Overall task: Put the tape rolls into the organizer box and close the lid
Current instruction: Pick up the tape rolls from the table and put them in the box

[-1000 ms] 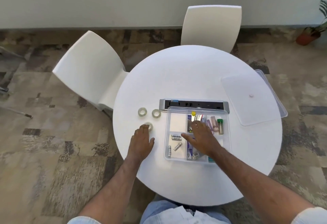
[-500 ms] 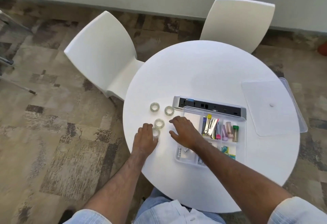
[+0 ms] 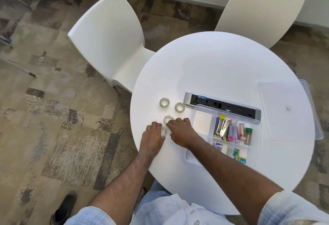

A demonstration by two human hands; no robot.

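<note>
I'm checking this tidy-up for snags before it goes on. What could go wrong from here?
1. The lid overhangs the table edge; a bump might tip it off.
2. The right forearm crosses the open organizer box and might drag it.
3. Both the left hand and right hand crowd two tape rolls, which might roll away.

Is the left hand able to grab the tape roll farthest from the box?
Probably yes. The far tape roll lies in the open on the table, just beyond the left hand, with nothing between them.
</note>
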